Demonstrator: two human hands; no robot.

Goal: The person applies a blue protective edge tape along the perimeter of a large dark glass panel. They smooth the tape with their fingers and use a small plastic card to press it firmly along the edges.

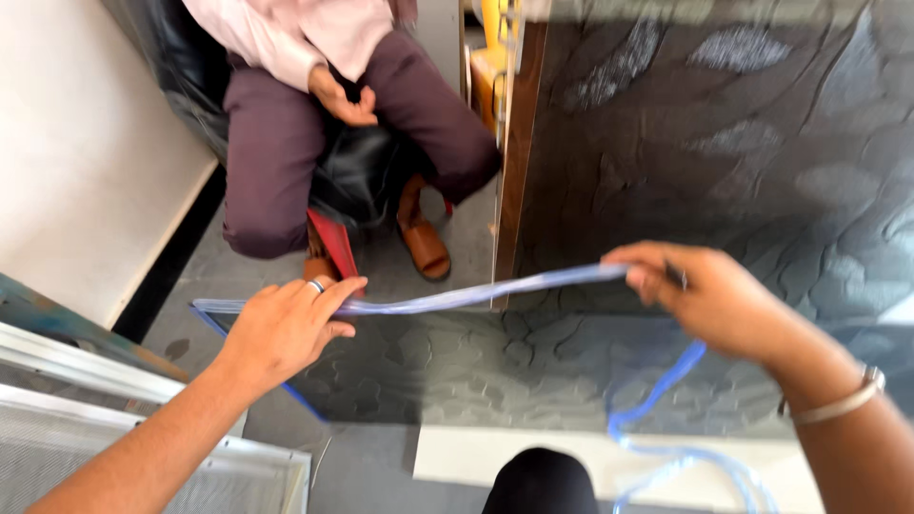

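Observation:
My left hand point(286, 324), a ring on one finger, presses on the near left part of a dark panel point(457, 362) with a rippled surface that lies low in front of me. My right hand point(709, 295), a bangle on the wrist, pinches a clear blue-tinted strip of film point(476, 295) and holds it stretched along the panel's top edge towards my left hand. The loose end of the strip point(666, 428) curls down below my right hand.
A second dark rippled panel point(724, 133) stands upright behind, with a wooden edge point(519, 143). A seated person point(324, 105) in a pink shirt and maroon trousers is at the back left. Metal frames point(114, 381) lie at the lower left.

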